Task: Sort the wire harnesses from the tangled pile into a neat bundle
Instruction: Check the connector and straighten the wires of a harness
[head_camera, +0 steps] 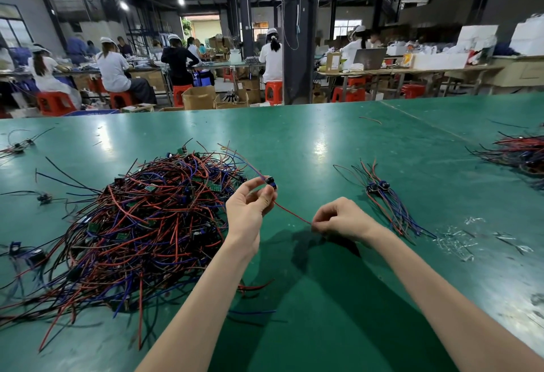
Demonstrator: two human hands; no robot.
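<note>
My left hand [248, 209] is pinching a small blue-black connector [271, 183]. My right hand [341, 218] is pinching its thin red wire [291, 214] taut, to straighten it.

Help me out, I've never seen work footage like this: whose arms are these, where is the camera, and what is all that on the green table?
There is no machine here. The single picture comes from a camera worn on a person's head, looking forward and down, so the two bare arms are the wearer's own. On the green table lies a big tangled pile of red, blue and black wire harnesses, to the left of the hands. To the right lies a small sorted bundle, its wires running roughly one way. The left hand pinches one harness near its small dark end part. The right hand pinches that harness's red wire further along, so it is stretched between them. Behind, other people sit at workbenches.
</note>
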